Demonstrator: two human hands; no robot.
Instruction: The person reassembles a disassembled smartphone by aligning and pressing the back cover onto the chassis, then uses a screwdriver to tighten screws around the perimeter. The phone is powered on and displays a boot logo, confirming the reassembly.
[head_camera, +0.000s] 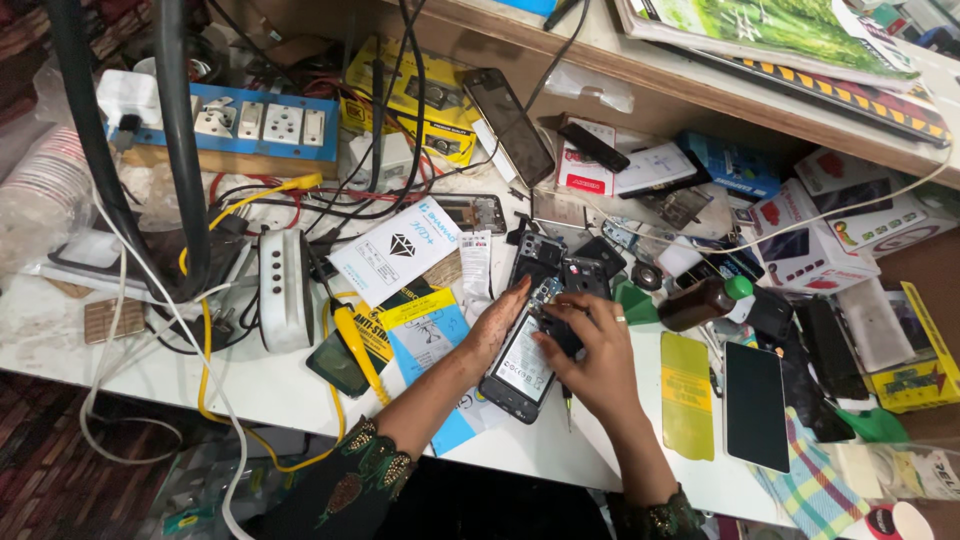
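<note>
- My left hand (497, 325) is steadying the opened phone (522, 362) on the surface (290, 390), fingers loosely spread.
- My right hand (592, 355) is pinching a screwdriver (566, 402) over it.

Both forearms come up from the bottom edge of the view in dark sleeves with gold embroidery at the cuffs, angled toward each other so the hands meet over the opened phone (522, 362). The left hand (497, 325) lies along the phone's left edge, palm down, fingers stretched up and a little to the right, fingertips touching its upper left corner. The right hand (592, 352) rests across the phone's right side, wrist bent, fingers curled inward, thumb and forefinger pinched together over its upper half. A ring shows on one right finger.
</note>
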